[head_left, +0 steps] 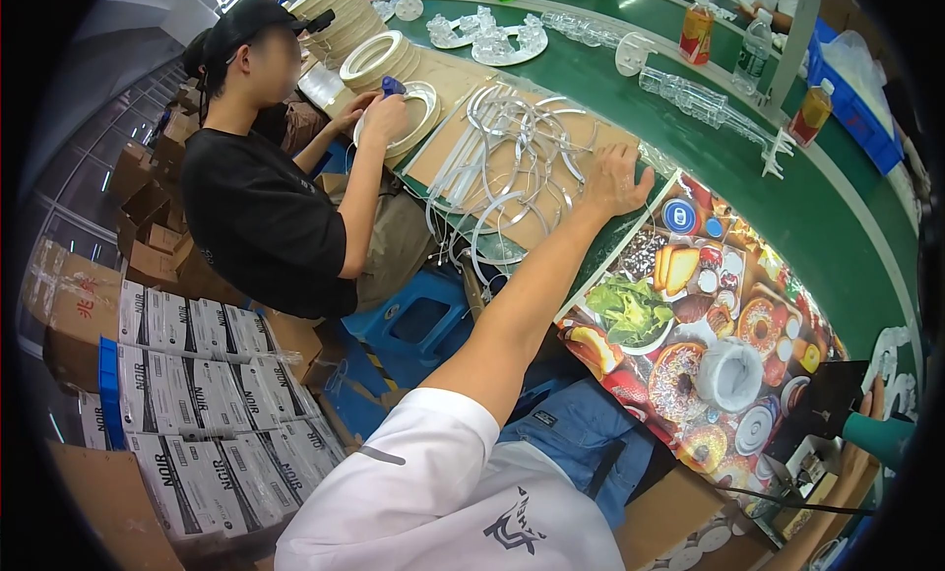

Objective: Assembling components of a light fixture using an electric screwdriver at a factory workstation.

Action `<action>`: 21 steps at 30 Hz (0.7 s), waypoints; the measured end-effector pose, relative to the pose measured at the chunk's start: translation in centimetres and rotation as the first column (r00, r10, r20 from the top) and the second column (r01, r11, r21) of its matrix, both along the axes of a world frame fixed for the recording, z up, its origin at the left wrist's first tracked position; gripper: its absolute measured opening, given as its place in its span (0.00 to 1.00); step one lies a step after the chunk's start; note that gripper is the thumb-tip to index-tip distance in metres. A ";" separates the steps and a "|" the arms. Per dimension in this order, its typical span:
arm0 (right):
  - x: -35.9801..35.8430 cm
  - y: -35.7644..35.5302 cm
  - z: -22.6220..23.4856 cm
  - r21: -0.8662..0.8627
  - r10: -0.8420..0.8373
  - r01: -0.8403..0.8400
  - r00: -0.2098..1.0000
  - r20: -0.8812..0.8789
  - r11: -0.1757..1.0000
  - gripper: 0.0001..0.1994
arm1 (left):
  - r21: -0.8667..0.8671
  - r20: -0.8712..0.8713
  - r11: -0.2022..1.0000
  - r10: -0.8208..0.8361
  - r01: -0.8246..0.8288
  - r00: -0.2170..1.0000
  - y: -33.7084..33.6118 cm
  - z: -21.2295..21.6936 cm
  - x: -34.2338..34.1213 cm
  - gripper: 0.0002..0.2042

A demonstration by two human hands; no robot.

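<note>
My left hand (617, 179) rests palm down near the far right corner of a brown cardboard sheet (433, 158), fingers spread and nothing seen in them. Next to it lies a tangle of white, flexible light strips (527, 162) with thin wires, some hanging off the near edge. At the far right, my right hand (872, 402) shows only in part, mostly hidden beside a teal, rounded tool (878, 439). Whether it grips that tool I cannot tell. A food-patterned mat (679, 340) lies between my hands, bearing a roll of clear film or tape (728, 374).
On my left a co-worker (271, 177) holds a blue-handled tool (393, 86) over a white ring (418, 118). Clear plastic parts (694, 94) and bottles (753, 51) stand on the green bench (591, 64). A blue stool (409, 315) and stacked cartons (212, 374) stand below.
</note>
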State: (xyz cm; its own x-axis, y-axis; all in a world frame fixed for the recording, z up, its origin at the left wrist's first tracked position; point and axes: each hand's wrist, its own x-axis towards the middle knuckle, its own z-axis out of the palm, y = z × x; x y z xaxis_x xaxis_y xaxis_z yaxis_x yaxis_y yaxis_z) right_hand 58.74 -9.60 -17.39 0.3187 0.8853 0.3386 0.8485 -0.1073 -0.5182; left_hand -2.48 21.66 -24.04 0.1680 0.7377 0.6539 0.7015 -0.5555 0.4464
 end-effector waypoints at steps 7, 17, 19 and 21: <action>-1.3 -0.3 1.9 0.001 0.023 -0.023 0.999 0.043 1.000 0.23 | 0.062 -0.010 0.998 -0.026 0.027 1.000 0.8 0.5 0.9 0.14; -9.2 0.8 7.8 -0.191 0.351 -0.341 0.509 0.786 0.921 0.17 | 0.044 -0.009 0.999 -0.021 0.022 1.000 0.7 0.1 0.3 0.14; -8.2 0.6 7.1 -0.211 0.373 -0.353 0.492 0.787 0.911 0.16 | 0.060 0.006 0.997 -0.042 0.042 0.999 0.4 -0.1 0.3 0.15; -6.7 1.0 7.0 -0.220 0.383 -0.366 0.467 0.797 0.904 0.16 | 0.069 0.022 0.996 -0.053 0.051 0.998 0.7 0.2 0.6 0.15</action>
State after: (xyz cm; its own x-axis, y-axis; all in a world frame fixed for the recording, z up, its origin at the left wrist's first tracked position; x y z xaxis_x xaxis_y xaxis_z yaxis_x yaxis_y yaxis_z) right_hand 52.07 -8.57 -10.43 -0.4478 0.8587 0.2493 0.8525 0.3260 0.4086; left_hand -1.92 22.34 -23.84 0.1888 0.6816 0.7069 0.6608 -0.6207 0.4220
